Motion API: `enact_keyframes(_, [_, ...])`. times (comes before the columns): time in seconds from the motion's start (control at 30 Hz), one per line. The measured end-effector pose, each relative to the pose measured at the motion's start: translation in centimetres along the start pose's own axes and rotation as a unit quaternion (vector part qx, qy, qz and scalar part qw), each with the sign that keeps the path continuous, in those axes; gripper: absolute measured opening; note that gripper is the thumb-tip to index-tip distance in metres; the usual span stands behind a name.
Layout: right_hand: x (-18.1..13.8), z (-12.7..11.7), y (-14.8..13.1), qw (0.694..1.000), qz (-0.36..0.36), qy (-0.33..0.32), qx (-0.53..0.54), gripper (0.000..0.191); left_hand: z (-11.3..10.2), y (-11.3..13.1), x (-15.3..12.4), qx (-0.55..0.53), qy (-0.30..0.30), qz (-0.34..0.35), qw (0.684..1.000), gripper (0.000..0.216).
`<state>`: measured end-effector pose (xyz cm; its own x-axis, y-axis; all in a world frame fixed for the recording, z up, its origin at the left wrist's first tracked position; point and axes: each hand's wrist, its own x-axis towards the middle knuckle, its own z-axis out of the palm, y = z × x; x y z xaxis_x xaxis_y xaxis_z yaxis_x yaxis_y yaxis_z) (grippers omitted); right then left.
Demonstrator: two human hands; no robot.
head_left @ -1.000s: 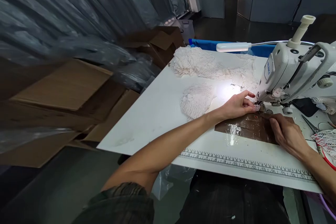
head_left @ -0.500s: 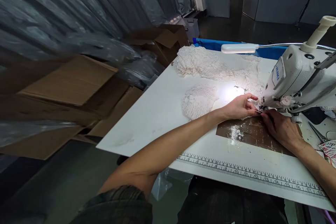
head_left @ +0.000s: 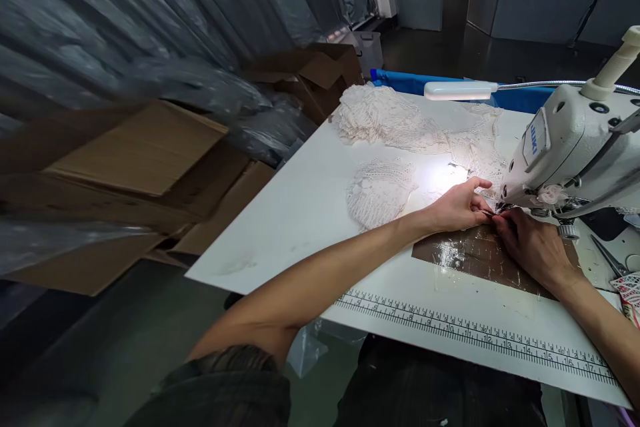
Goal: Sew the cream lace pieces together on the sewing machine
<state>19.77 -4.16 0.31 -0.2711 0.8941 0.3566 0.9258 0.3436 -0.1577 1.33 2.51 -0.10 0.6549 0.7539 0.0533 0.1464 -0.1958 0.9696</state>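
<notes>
The right hand has just come up from the brown sheet to meet the left hand, so that the fingertips of both now lie together beside the needle end of the sewing machine; that suggests fine two-handed work at one small spot rather than one hand guiding alone. Taking the left hand as the clock's centre, the right hand lies towards four o'clock and the machine's head at two. The left hand has its index finger stretched out and the other fingers curled in towards the thumb; the right hand is bent over, its fingertips partly hidden under the machine. What lies between the tips is too small to make out, so I cannot tell whether either hand is closed on it. The off-white lace strip lies on the surface at one o'clock, its near end lost behind the fingers and the machine. It runs back to a lace heap between ten and eleven, while a rounded lace piece lies apart at nine, near the left forearm. The brown sheet is at six, and scissors rest between three and four.
</notes>
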Motion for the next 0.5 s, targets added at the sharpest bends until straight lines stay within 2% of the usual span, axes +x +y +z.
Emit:
enact_keyframes(0.17, [0.1, -0.3, -0.5, 1.000, 0.025, -0.008, 0.014, 0.055, 0.2, 0.0, 0.0, 0.003, 0.006, -0.006, 1.000, 0.056])
enact_keyframes(0.23, [-0.3, -0.9, -0.7, 0.999, 0.009, -0.010, 0.041, 0.056, 0.0, 0.3, -0.1, 0.016, 0.002, 0.009, 1.000, 0.048])
enact_keyframes(0.3, [-0.8, -1.8, -0.6, 0.997, -0.024, -0.019, 0.065, 0.059, -0.3, 1.0, -0.5, 0.057, 0.001, 0.038, 0.998, 0.040])
enact_keyframes(0.4, [-2.0, -3.4, 0.4, 0.994, -0.044, -0.048, 0.086, 0.058, -0.6, 3.3, -2.0, 0.172, 0.005, 0.098, 0.980, 0.032])
enact_keyframes(0.47, [-2.9, -4.3, 1.7, 0.995, -0.032, -0.045, 0.078, 0.058, -0.5, 5.4, -3.7, 0.219, -0.033, 0.122, 0.967, 0.026])
enact_keyframes(0.5, [-3.3, -4.6, 2.5, 0.997, -0.020, -0.040, 0.066, 0.059, -0.4, 6.4, -4.5, 0.211, -0.091, 0.127, 0.965, 0.023])
